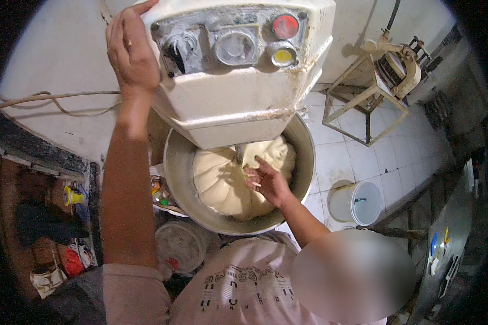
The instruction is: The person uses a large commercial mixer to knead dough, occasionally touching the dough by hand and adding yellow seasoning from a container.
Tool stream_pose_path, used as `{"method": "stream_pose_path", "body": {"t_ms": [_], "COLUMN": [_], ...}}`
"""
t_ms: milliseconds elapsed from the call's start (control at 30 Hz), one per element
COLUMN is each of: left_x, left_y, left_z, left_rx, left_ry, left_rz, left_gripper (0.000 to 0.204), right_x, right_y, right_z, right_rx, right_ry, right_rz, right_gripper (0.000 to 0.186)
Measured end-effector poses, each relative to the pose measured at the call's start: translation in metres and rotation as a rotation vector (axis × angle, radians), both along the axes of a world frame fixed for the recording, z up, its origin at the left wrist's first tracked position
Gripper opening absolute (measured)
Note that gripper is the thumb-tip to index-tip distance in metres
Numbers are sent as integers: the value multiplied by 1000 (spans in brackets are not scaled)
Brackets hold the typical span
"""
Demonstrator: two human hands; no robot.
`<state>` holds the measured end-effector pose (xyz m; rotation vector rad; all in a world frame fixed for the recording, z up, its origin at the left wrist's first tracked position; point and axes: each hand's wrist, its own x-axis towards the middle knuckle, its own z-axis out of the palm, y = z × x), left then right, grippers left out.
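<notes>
a large round metal bowl (305, 162) stands under the white head of a mixing machine (228, 95) and holds a big mass of dough (222, 184) that fills much of its floor. to the right, on the tiled floor (358, 157), a white bucket (339, 205) has its mouth uncovered and a small greenish-blue thing or mark inside, too small to name. at the lower left of the bowl is a round pale tub (180, 246) with a dusty top; its contents cannot be made out. the dough is pale cream, smooth and soft-looking, with long folds running outward from near the metal shaft (239, 154) and a rounder, more rumpled lump on the right. of the hands, the left hand (133, 57) lies over the machine's upper left edge, fingers bent but unclenched; the right hand (267, 184) is inside the bowl at the dough, fingers apart and half curled, and whether they pinch any of it i cannot tell.
</notes>
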<state>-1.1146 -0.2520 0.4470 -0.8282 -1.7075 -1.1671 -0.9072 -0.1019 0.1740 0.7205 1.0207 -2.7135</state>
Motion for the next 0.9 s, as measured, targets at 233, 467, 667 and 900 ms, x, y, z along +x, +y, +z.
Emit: {"method": "stream_pose_path", "body": {"t_ms": [233, 467, 667, 900], "left_x": [-8, -14, -13, -16], "left_y": [0, -7, -5, -5], "left_z": [-1, -1, -3, -4], "left_rx": [66, -36, -38, -16], "left_ry": [-64, -16, -1, -12], "left_rz": [-170, -22, -12, -56], "left_gripper": [46, 47, 48, 47], "right_x": [28, 37, 45, 51], "right_y": [16, 21, 20, 21], "right_z": [21, 18, 33, 41], "right_rx": [-373, -290, -232, -34], "right_ry": [235, 225, 224, 269], "right_rz": [-224, -426, -488, -401], "right_gripper": [46, 51, 60, 74]}}
